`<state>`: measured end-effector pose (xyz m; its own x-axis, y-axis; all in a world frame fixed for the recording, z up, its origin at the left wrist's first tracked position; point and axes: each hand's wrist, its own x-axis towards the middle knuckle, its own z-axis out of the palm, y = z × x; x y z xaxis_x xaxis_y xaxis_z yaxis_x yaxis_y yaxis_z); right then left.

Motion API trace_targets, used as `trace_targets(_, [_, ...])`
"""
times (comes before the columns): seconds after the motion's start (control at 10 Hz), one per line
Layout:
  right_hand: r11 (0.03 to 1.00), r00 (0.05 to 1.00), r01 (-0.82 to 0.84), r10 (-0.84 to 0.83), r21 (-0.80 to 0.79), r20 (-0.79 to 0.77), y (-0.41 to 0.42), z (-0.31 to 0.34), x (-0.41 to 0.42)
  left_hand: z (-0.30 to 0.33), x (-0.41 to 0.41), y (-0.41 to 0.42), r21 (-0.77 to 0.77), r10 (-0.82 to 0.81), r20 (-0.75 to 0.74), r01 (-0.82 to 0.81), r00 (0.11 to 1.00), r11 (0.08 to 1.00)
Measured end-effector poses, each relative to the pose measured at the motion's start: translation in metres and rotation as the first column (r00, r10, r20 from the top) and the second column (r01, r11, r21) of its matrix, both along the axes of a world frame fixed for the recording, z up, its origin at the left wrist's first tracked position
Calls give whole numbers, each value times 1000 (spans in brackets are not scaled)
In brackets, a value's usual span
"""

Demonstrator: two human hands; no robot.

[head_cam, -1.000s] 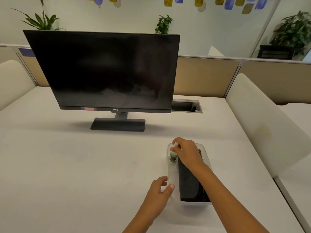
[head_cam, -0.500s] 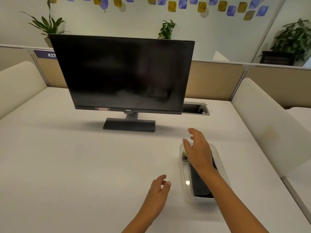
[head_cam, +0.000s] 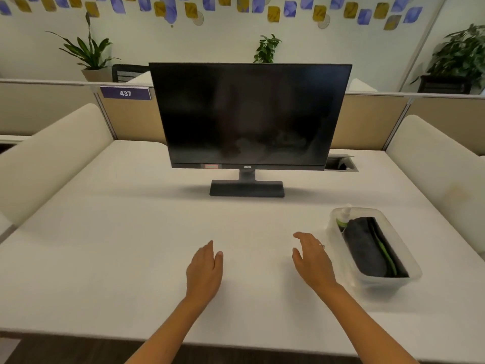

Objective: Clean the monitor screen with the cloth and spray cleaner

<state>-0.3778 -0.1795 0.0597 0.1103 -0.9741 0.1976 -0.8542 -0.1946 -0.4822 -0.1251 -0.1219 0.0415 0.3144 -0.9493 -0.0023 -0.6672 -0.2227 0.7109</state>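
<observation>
Two plants (head_cam: 86, 52) behind monitor (head_cam: 249, 114)

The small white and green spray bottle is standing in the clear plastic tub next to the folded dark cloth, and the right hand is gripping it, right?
Not quite. In the head view the small white and green spray bottle does stand in the clear plastic tub beside the folded dark cloth, but the right hand is open and holds nothing.
</observation>
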Motion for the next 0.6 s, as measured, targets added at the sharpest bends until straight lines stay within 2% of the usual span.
trace_targets(0.1, [999,982,-2,10,41,-188,16,-21,14,-9,34,5,0,-51,257,53,965,999])
trace_targets(0.2, [995,946,21,13,102,-324,25,-30,17,-17,53,12,45,-73,374,61,924,997])
trace_targets(0.3, [979,910,70,16,191,-414,40,-42,17,-30,74,25,119,-139,458,95,878,988])
trace_targets(0.4, [976,903,70,25,206,-429,47,-46,15,-34,78,33,126,-185,469,142,864,982])
trace_targets(0.6, [987,905,61,8,149,-425,58,-49,10,-38,84,37,77,-205,536,194,819,978])
